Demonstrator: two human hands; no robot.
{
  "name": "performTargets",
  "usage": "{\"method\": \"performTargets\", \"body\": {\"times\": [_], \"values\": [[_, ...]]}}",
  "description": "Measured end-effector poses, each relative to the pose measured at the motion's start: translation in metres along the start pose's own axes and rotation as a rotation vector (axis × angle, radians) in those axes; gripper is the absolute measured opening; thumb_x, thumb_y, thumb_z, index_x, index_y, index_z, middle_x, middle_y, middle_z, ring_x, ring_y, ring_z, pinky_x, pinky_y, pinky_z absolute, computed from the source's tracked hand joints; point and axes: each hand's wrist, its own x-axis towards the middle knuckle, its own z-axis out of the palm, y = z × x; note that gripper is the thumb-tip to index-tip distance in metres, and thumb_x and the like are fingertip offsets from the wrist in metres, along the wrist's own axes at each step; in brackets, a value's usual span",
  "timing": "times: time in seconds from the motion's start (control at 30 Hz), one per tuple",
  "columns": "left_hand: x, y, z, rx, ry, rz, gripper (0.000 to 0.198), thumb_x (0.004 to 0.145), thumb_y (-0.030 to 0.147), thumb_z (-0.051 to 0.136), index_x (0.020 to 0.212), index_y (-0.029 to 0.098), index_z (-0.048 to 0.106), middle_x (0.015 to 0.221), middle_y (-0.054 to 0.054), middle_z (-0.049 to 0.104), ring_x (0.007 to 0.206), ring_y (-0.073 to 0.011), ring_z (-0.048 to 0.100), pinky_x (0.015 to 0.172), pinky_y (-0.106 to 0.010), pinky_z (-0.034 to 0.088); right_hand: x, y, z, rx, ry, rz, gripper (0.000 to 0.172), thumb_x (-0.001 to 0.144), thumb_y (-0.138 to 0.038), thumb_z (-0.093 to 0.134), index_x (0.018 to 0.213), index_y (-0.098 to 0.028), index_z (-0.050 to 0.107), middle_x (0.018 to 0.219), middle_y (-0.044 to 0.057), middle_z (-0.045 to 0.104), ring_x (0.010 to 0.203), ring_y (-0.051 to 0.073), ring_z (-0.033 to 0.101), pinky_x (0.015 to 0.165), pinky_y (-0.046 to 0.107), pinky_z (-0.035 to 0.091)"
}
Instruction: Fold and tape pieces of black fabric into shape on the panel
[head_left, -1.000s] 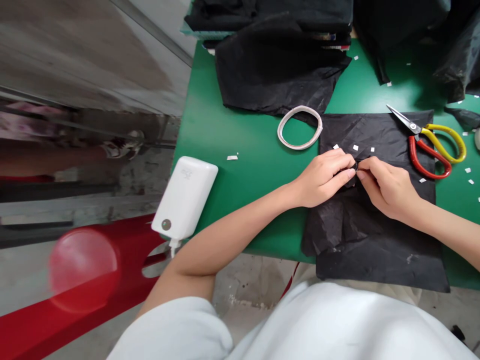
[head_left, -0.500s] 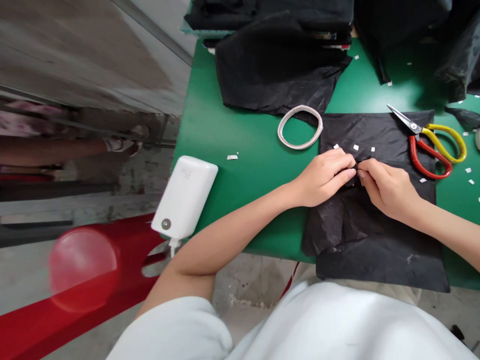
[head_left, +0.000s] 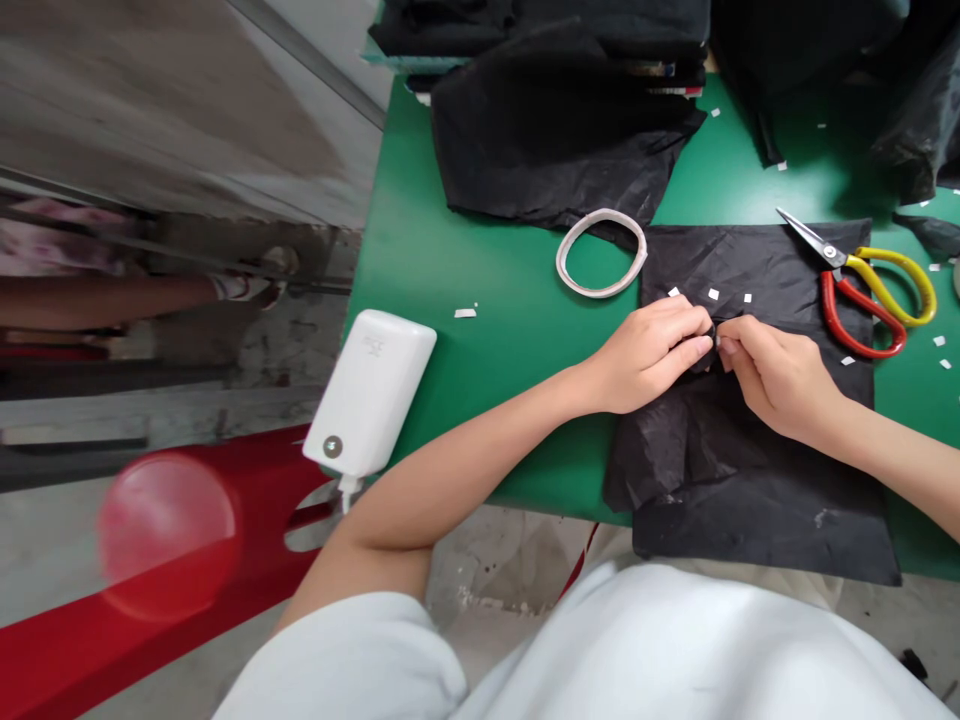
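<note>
Black sheet lies creased and rumpled at the lower right of the frame, spread on the green bench, with its near edge hanging past the bench rim toward our lap. We have both hands on it right of centre. The left hand and the right hand meet tip to tip, and the fingers of each are closed together on a small raised fold near the sheet's middle.

We judge it very light, thin and limp, keeping its creases like tissue or a flimsy non-woven. It would likely tear or slip under a hard pull, so a close pinch at a fold or an edge, with the rest lying flat, looks the safest hold.

A few white scraps sit just above the hands. A ring of white tape lies to their upper left, and red-and-yellow scissors rest at the sheet's upper right corner. More black material is piled at the top.
</note>
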Motion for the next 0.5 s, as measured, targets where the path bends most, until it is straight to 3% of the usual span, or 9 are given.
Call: {"method": "performTargets", "body": {"times": [0.5], "values": [[-0.0006,-0.0031,0.0018,0.023,0.025,0.036,0.023,0.095,0.026,0.039,0.073,0.019,0.041,0.072,-0.001,0.048,0.072,-0.0142,0.046,0.072,-0.027,0.039,0.0041,-0.0036,-0.0040,0.031,0.046,0.008,0.010,0.092,-0.017,0.048,0.086,-0.023,0.043,0.065,-0.004,0.055,0.053,0.008,0.050,0.051,0.020,0.038]]}}
